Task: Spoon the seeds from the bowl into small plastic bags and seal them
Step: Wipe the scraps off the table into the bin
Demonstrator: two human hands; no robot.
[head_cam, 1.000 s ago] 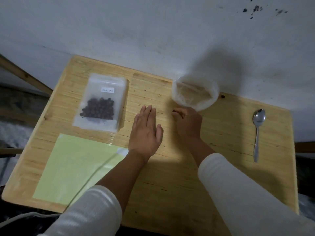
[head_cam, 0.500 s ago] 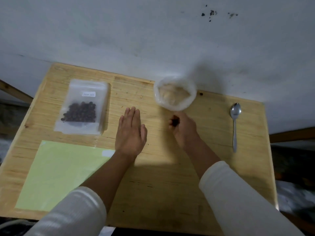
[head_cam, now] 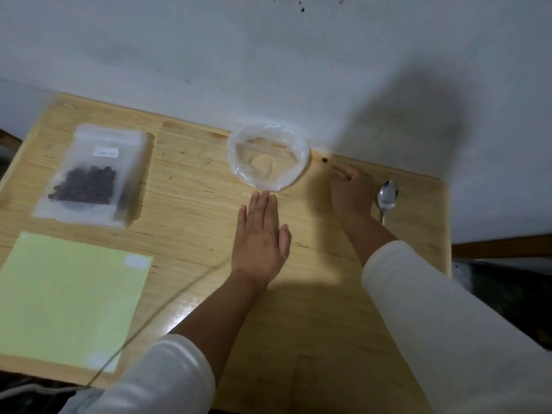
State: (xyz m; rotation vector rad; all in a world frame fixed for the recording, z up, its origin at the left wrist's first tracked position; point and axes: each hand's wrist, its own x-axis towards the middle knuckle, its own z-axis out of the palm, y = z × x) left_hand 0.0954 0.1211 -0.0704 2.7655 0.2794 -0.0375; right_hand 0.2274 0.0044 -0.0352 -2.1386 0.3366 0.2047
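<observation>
A clear plastic bowl stands at the table's far edge, and I see no seeds inside it. At the far left lies a sealed frosted bag holding dark seeds, with a small white label. One stray dark seed rests on the wood just right of the bowl. My right hand sits a little right of that seed, fingers curled together with nothing visible in them. A metal spoon lies beside that hand, its handle partly hidden by the wrist. My left hand lies flat and empty just in front of the bowl.
A pale green sheet covers the near left of the wooden table. A white wall rises right behind the table's far edge. A thin cord crosses the sheet toward my left sleeve. The table's right edge drops off past the spoon.
My right hand has moved from in front of the bowl to its right side, next to the stray seed and the spoon. The left hand stays flat.
</observation>
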